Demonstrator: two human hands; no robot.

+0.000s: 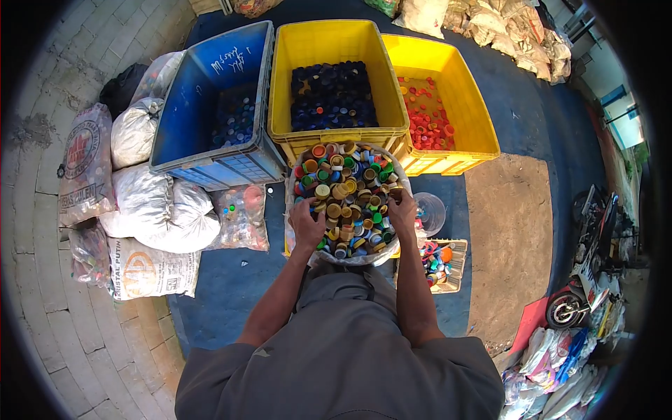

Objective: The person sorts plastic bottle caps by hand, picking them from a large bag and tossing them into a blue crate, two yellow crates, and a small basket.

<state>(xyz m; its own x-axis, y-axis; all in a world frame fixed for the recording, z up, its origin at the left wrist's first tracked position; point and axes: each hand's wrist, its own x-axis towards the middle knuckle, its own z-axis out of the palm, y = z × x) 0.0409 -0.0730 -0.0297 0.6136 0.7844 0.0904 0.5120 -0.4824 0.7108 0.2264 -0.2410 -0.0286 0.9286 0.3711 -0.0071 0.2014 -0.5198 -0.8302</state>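
Grey shirt (336,364) nearest; left hand (306,225) and right hand (404,210) press into round plastic caps (346,192) heaped in a white sack (350,260), fingers buried, so their grip cannot be told. Behind, a yellow crate (336,42) holds dark caps and a second crate (462,91) holds red ones.

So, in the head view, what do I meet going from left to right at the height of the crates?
white sack → blue crate → yellow crate with dark blue caps → yellow crate with red caps
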